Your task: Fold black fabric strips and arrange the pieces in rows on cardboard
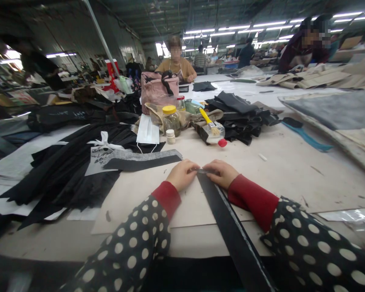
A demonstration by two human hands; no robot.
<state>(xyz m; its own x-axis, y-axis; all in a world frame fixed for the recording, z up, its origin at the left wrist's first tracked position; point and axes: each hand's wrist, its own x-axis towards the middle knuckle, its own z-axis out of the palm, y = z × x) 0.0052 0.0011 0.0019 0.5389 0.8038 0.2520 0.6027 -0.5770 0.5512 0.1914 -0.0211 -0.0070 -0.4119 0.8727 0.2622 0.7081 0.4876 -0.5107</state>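
Observation:
A long black strip of material (223, 215) runs from between my hands toward me and over the table's near edge. A pale line follows its right side. At its far end, my left hand (182, 173) pinches the left corner between thumb and fingers. My right hand (222, 172) pinches the same end from the right, its fingertips close to those of the left. A narrow greyish edge shows between the two hands. Just beyond my left hand lies another black strip (142, 162) with a grey, whitish border.
Black cut pieces (79, 170) are heaped at left. Ahead stand a yellow-lidded jar (171, 121), a small white bottle (170, 137), a face mask (148, 129) and a yellow brush (209, 120) on a clear bottle. White chalk (262, 157) lies at right. Other people work behind.

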